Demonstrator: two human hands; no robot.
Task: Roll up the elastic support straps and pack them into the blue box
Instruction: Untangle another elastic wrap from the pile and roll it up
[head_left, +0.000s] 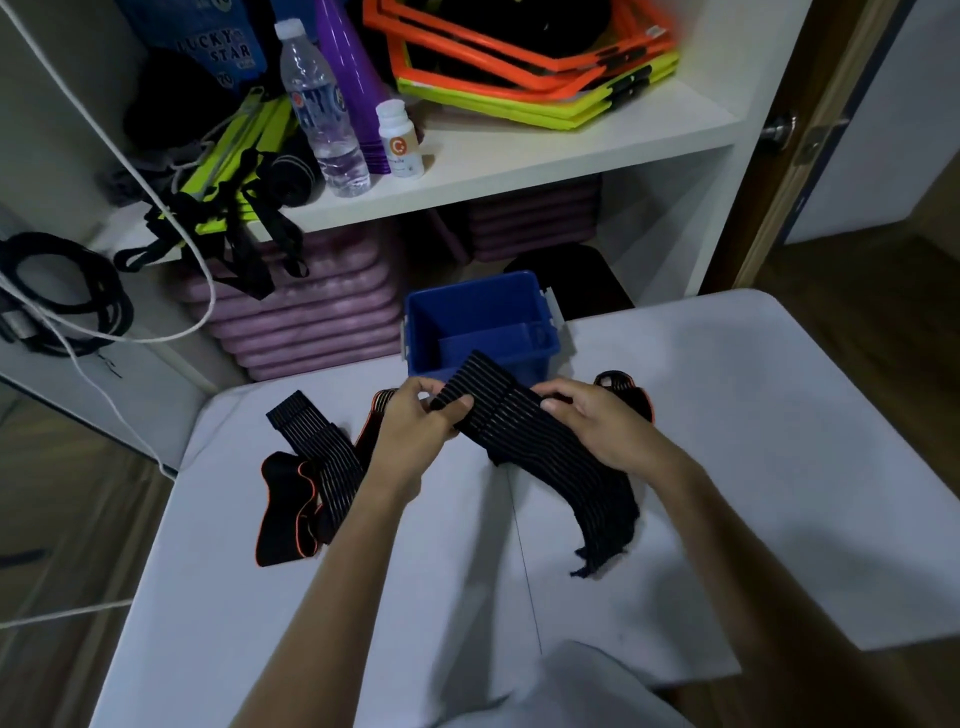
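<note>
Holding a ribbed black elastic strap (524, 415) just above the white table (779, 467), left hand (415, 431) and right hand (597, 421) both pinching its upper end, tail draping down. Lying left, another orange-edged strap (306, 478). Sitting behind, the rectangular blue plastic box (483, 322), holding nothing visible.

Ribbed cloth, smooth plastic
The strap (524, 421) between the fingers is matt ribbed elastic cloth; beyond them, the blue box (483, 332) is smooth plastic.
</note>
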